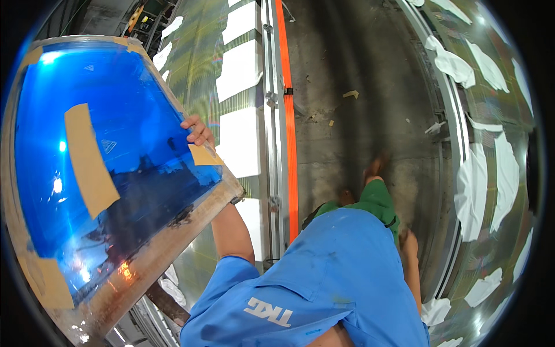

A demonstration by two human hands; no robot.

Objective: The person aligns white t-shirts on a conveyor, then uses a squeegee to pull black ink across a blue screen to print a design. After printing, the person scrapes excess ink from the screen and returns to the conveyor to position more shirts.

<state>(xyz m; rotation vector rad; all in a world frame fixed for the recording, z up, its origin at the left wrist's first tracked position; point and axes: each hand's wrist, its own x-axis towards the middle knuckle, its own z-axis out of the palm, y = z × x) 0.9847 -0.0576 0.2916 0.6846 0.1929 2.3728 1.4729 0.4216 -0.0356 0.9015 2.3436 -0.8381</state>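
Observation:
My left hand (199, 130) grips the right edge of a large screen-printing frame (199, 215), its fingers curled over the rim. The frame is held up tilted at my left. A glossy blue sheet of mesh (136, 81) fills it and reflects bright lights. A long strip of tan tape (89, 162) runs across the blue surface, and more tan tape (49, 283) covers the corners. My right hand (408, 240) hangs low beside my body, near my green trousers (376, 202). Its fingers are too indistinct to make out, and nothing shows in it.
Long tables carry white cloth pieces (240, 141) on the left and more white pieces (471, 191) on the right. A metal rail (272, 150) and an orange strip (288, 139) edge the left table. Between the tables runs a grey floor (358, 127) with small scraps.

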